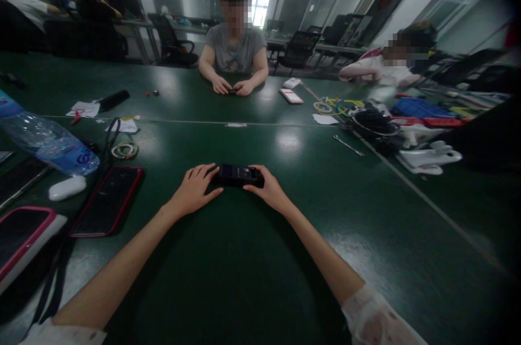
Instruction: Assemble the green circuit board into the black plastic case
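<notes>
Between the two grips, a black device [238, 174] is rested on the counter [236, 263]. Its right end is pinched between thumb and fingers of the right grip [273, 186]; the left grip [195, 189] is spread, thumb apart, its fingertips just beside the left end, where contact cannot be told for certain. The device is probably steadied by its ends so that its upper face is left uncovered. Left of the left grip, a red-edged phone [108, 201] is laid flat, with a white case [67, 188] farther left, apparently set out of the forearms' way. Beyond the right grip and to its right, a wrench [349, 145] is laid near tangled black cables [376, 127]. Farthest, straight beyond both grips, a small dark object [233, 90] is handled by a seated co-worker [234, 49].
</notes>
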Demonstrator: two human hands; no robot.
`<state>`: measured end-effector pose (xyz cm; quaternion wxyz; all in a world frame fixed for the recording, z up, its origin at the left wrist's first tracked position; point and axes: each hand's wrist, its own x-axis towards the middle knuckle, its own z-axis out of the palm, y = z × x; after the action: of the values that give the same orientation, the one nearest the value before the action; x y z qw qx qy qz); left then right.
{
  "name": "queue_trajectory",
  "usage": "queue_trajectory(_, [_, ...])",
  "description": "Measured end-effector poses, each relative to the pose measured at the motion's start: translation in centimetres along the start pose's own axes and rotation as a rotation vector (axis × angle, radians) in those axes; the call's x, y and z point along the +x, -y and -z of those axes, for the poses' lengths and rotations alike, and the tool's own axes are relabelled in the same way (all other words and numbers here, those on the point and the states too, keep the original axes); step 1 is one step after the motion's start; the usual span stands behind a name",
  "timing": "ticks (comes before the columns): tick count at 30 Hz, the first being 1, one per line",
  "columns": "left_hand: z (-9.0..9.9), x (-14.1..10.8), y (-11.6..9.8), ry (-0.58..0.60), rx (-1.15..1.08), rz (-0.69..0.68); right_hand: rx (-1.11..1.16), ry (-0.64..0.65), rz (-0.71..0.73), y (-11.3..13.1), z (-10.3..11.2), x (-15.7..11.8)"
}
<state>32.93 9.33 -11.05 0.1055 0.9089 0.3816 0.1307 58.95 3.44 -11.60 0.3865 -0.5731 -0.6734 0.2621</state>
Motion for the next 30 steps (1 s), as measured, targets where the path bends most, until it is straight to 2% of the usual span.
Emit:
queue_trajectory(22, [-0.06, 0.12, 0.02, -0.012, -0.003, -0.017, 0.063, -0.011, 0.057, -0.04, 0.19, 0.12])
queue_trajectory(30, [0.03, 0.12, -0.01, 0.017, 0.001, 0.01, 0.059, 0.015, 0.055, 0.43, 0.5, 0.03])
